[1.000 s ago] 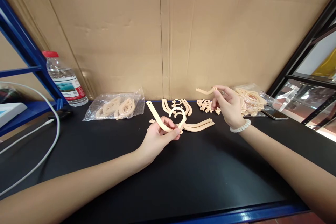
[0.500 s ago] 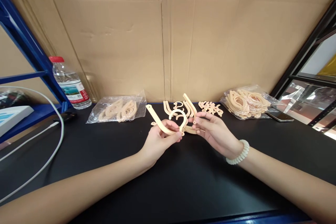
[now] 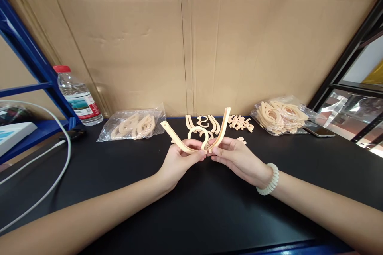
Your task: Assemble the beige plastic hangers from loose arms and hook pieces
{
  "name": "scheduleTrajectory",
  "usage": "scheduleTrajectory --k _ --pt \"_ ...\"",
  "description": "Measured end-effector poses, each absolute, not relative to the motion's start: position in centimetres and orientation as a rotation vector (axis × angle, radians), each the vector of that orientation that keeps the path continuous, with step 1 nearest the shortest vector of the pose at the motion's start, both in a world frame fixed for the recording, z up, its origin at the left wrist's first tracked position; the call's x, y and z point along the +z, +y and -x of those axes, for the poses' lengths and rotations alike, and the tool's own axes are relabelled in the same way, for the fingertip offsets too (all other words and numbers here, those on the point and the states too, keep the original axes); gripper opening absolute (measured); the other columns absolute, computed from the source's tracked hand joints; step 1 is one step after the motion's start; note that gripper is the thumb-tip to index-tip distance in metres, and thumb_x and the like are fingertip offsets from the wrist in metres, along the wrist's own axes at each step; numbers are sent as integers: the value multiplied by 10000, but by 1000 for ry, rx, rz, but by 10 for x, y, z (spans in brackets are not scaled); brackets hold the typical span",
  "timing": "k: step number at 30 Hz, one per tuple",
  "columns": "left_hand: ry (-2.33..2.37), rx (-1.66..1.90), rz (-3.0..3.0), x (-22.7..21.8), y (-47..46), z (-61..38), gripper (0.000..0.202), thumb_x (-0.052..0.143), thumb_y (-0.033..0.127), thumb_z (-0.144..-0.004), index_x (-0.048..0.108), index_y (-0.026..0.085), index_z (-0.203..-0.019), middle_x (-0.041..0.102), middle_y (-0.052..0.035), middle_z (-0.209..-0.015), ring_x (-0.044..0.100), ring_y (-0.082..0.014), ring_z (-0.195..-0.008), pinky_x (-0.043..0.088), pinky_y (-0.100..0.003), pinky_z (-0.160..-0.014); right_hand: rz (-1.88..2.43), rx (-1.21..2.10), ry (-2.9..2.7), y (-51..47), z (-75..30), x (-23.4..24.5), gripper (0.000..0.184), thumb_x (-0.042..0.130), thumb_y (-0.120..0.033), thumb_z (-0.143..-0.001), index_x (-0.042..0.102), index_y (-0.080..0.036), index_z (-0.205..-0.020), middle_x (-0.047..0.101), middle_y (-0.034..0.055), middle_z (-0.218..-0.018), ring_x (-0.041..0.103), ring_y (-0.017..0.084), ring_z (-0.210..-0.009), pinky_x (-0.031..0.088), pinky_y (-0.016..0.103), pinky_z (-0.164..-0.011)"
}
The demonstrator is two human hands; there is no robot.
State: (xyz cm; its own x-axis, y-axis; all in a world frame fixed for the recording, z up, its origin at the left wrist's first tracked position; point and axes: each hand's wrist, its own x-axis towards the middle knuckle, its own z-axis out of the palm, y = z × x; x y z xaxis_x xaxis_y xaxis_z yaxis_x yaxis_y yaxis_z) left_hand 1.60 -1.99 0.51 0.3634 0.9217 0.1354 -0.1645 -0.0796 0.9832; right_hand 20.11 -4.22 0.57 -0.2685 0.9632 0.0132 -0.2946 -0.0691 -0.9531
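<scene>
My left hand [image 3: 177,164] is closed, pinching a beige hanger arm [image 3: 177,139] and a curved hanger hook [image 3: 206,138] where their ends meet. The arm slants up to the left, and the hook arches above my fingertips. In my closed right hand [image 3: 241,160] is a second hanger arm [image 3: 223,128], rising to the right with its grooved side showing. Its lower end sits close beside the hook's base; my fingers hide whether they touch. Behind the hands lie loose hanger arms [image 3: 213,122], another hook [image 3: 202,120] and a cluster of small hooks [image 3: 241,122].
A clear bag of hanger parts [image 3: 131,124] lies at the left, and a fuller bag [image 3: 277,115] at the right beside a phone [image 3: 321,130]. A water bottle [image 3: 79,95] and a white cable [image 3: 67,155] are on the left. Cardboard [image 3: 134,48] backs the black table [image 3: 191,215].
My right hand has moved left and down, bringing its hanger arm against or near the hook's base. That arm has turned from leaning left to leaning right. My left hand keeps its hold.
</scene>
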Motion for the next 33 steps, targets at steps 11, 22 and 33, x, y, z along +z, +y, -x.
scheduleTrajectory --k 11,22,33 --pt "709 1011 -1252 3 -18 -14 210 848 239 -652 712 141 -779 716 -19 -751 676 -124 -695 563 -211 -642 831 1482 -1240 -40 -205 7 299 798 -252 -734 662 -184 -991 703 23 -916 649 140 -850 496 304 -853" --pt "709 972 -1304 2 -17 -13 212 826 267 -684 673 144 -764 698 -11 -743 671 -125 -684 558 -205 -595 857 1303 -1454 -40 -202 12 232 760 -254 -763 659 -169 -954 707 43 -907 657 177 -856 524 340 -830" --pt "560 1001 -1333 1 -16 -13 123 812 188 -685 708 152 -739 658 3 -746 649 -112 -648 528 -219 -615 841 1255 -1560 -39 -204 13 196 723 -247 -791 656 -168 -958 718 48 -903 672 188 -842 534 366 -831"
